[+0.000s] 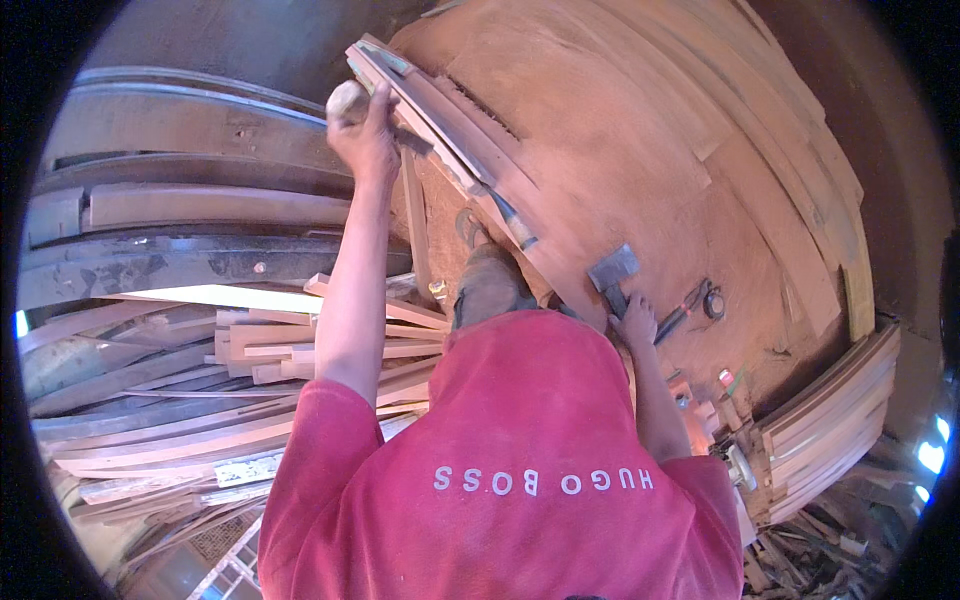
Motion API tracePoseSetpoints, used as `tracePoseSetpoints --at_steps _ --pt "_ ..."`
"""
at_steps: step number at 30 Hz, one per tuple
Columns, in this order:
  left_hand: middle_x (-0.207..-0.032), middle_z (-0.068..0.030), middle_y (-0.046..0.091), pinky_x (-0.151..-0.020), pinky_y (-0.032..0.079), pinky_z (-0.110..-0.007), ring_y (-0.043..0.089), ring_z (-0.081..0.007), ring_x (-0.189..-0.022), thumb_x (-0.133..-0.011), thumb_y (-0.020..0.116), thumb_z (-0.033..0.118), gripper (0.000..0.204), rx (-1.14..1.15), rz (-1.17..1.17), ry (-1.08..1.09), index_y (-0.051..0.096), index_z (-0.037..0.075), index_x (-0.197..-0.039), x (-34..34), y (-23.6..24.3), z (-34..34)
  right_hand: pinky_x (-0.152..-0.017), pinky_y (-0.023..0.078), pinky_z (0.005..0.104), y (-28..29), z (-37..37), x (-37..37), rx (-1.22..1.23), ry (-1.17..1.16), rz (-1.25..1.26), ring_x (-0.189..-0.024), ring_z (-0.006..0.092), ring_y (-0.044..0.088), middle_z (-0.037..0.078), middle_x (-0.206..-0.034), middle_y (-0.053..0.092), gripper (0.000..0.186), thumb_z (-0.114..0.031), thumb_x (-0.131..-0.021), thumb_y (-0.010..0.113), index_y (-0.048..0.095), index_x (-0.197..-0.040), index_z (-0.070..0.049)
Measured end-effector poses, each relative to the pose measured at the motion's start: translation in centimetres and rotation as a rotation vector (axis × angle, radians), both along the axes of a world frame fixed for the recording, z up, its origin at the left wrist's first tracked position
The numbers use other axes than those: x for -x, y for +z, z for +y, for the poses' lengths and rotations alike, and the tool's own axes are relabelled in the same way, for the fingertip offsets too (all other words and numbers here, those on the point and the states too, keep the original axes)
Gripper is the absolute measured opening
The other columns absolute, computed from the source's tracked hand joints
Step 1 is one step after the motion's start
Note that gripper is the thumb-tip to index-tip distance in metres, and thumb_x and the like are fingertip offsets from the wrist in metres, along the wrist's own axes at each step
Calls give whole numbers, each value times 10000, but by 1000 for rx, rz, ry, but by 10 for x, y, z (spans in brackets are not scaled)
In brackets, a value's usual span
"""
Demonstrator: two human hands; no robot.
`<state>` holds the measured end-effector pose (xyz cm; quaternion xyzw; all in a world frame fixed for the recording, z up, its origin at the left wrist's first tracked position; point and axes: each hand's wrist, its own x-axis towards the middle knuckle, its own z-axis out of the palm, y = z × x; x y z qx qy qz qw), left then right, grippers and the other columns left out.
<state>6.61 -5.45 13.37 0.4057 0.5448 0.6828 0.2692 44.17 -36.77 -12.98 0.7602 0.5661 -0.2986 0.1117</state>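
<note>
My left hand [365, 130] is raised at the upper middle, closed round a pale rounded wooden piece [346, 100] against the end of a long plank stack [425, 115]. A chisel-like tool [510, 220] lies along the plank's lower end. My right hand [637, 322] is at the right of the bench [620, 150], fingers closed on the handle of a broad steel-headed tool [612, 268], like a hatchet. Just right of it lie a dark-handled tool [675, 322] and a small black round object [712, 300], too small to identify. My foot in a sandal [470, 227] shows below the plank.
Cut wooden strips [260, 340] are heaped at the lower left, below long boards [200, 205]. Stacked boards [830, 410] stand at the right edge, with offcuts [810, 550] below. Small items [700, 405] clutter the bench's near right corner. A narrow batten [415, 220] slants beside my left forearm.
</note>
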Motion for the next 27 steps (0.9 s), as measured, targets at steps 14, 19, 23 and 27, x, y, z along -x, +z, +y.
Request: tracePoseSetpoints --at_steps 14,19,23,27 --pt "-770 10 624 -648 504 -269 591 -77 -699 -767 815 175 265 236 211 -456 624 47 -897 91 -74 76 -512 511 324 95 57 74 -201 -412 600 -584 180 627 116 -751 626 480 -75 -794 645 490 -1239 19" --pt "-770 5 614 -671 504 -273 594 -105 -711 -768 714 61 110 114 366 -670 630 64 -839 102 -77 92 -475 471 313 215 129 154 -250 -585 737 -511 157 588 82 -694 574 446 -89 -798 642 504 -1208 17" --pt "-709 -5 594 -631 471 -285 552 -103 -667 -751 728 128 158 -1 349 -829 598 44 -787 111 -82 102 -468 464 311 234 155 193 -353 -549 697 -503 143 579 69 -680 548 442 -93 -795 651 515 -1201 17" --pt "-709 -23 594 -653 475 -294 554 -116 -684 -752 718 121 158 80 424 -847 595 32 -797 142 -98 104 -460 452 290 252 177 230 -337 -490 591 -500 128 560 44 -694 532 401 -76 -802 663 526 -1167 18"
